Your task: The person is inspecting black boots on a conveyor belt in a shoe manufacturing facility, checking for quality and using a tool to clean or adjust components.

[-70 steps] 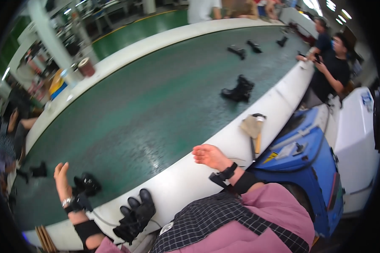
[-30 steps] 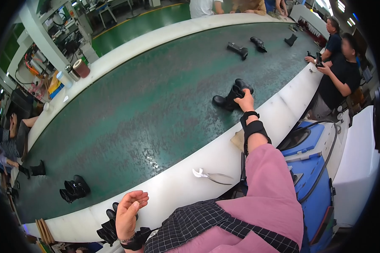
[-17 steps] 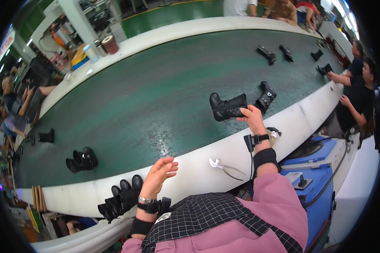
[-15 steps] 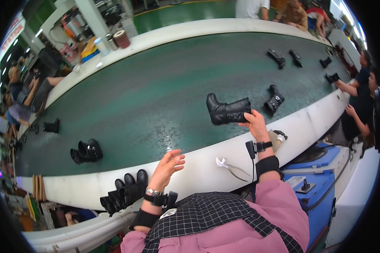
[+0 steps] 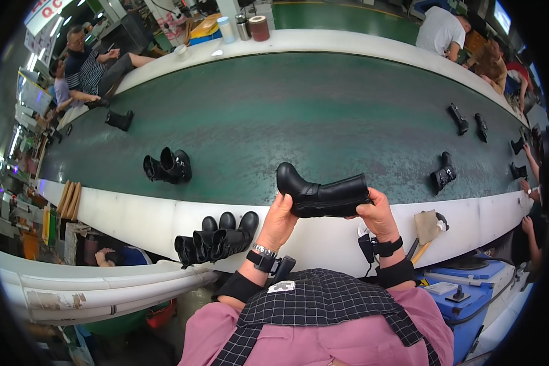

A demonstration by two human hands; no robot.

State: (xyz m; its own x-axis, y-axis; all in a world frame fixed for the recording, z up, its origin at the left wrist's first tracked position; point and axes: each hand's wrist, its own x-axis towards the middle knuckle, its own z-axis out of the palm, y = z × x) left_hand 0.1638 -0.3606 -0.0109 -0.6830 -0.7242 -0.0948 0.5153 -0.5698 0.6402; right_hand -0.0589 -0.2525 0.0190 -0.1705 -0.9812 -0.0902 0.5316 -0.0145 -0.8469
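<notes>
A black leather boot (image 5: 326,194) lies on its side in the air over the near edge of the green belt, toe to the left. My left hand (image 5: 278,224) grips it near the heel and sole. My right hand (image 5: 379,216) is closed on the end of the shaft. Left of my left hand, several black boots (image 5: 226,239) stand close together on the white ledge (image 5: 146,218). Behind my right hand, most of the pincers is hidden, with only a pale part showing.
On the green belt (image 5: 244,122) are a pair of boots (image 5: 168,166) at left, a buckled boot (image 5: 443,173) at right and others farther off. A beige cloth (image 5: 427,227) and a yellow handle (image 5: 422,251) lie on the ledge at right, near a blue cabinet (image 5: 470,305). Co-workers sit around the belt.
My left hand has come in from the left and taken hold of the boot, which my right hand held alone. The boot is now nearer my body. The view has turned right.
</notes>
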